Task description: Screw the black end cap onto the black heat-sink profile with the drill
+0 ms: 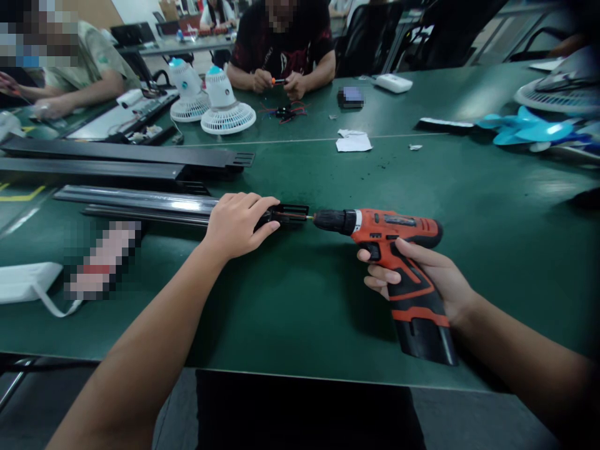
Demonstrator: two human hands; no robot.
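My right hand grips an orange and black cordless drill by its handle, the index finger at the trigger. The drill points left, and its thin bit reaches the slotted black end piece of a long dark profile. My left hand is wrapped over that glossy black profile near this end, holding it on the green table. Whether the bit sits in a screw cannot be made out. Part of the profile is hidden under my left fingers.
More black profiles lie at the left. White fans stand farther back, with paper scraps and blue fan blades to the right. A white power bank-like object with a cable lies front left. Two people work across the table.
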